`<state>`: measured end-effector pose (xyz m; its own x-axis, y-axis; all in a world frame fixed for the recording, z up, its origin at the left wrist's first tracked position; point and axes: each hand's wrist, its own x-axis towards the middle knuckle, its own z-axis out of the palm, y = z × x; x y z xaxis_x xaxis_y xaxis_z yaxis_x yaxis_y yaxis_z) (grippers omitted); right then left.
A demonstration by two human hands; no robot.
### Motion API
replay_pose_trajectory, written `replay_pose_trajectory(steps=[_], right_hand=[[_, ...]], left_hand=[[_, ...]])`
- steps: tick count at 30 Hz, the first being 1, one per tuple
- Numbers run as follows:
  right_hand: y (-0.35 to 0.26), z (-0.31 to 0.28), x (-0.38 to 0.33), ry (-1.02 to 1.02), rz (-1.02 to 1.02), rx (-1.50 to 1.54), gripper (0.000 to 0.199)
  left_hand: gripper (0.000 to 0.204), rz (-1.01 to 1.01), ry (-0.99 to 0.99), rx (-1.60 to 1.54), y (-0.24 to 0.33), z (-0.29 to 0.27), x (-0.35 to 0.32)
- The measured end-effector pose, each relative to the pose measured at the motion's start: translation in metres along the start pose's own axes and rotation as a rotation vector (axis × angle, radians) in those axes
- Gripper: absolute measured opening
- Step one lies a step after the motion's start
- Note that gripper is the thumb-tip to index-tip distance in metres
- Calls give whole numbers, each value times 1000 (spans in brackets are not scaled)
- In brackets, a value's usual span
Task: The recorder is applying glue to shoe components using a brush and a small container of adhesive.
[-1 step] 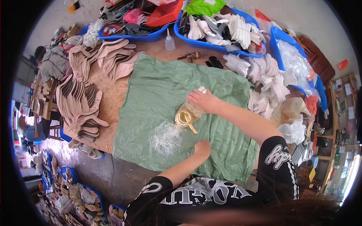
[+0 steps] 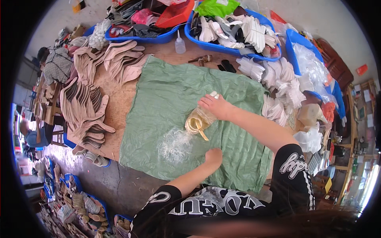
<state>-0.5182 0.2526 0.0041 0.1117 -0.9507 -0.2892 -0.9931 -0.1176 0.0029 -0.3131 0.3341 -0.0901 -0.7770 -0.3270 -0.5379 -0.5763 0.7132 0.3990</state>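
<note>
A yellowish, see-through plastic jar [image 2: 205, 116] lies tilted on the green woven sheet [image 2: 158, 91], its round mouth facing me. A flat yellowish stick [image 2: 203, 134] pokes out of the mouth. My right hand [image 2: 216, 106] is closed around the jar's far end, and a small white piece shows beyond the fingers. Close to the sheet's near side, my left hand [image 2: 214, 156] is curled into a fist, apart from the jar; whatever might be inside it is hidden. A whitish dried smear [image 2: 174, 146] covers the sheet left of the jar.
Stacked pinkish sole-shaped pieces [image 2: 81, 107] line the table's left side. White bundled pieces [image 2: 281, 81] are heaped at right. Blue bins [image 2: 158, 39] stand along the back, near a squeeze bottle [image 2: 180, 45] and a hammer-like tool [image 2: 202, 59]. A person [image 2: 35, 135] is at far left.
The view has shifted very slightly. Both my hands and the jar keep their places on the sheet. At far left, the other person's head has come into sight.
</note>
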Motion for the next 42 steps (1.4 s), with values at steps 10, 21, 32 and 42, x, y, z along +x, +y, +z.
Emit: replay_pose_trajectory(steps=[10,21,32,42], right_hand=[[14,-32,-8,-53,18,45,83],[17,-28,-17,-50,9,60,92],[40,-38,-66,-142,39,-31,90],[50,-20,-152,-242,83,-47,81]], left_hand=[[20,22,55,-249,0,-28,-7],[17,133,194,-317,19,-41,3],[13,375,123,-443,91,-31,10],[10,489,-58,-382,165,27,9]])
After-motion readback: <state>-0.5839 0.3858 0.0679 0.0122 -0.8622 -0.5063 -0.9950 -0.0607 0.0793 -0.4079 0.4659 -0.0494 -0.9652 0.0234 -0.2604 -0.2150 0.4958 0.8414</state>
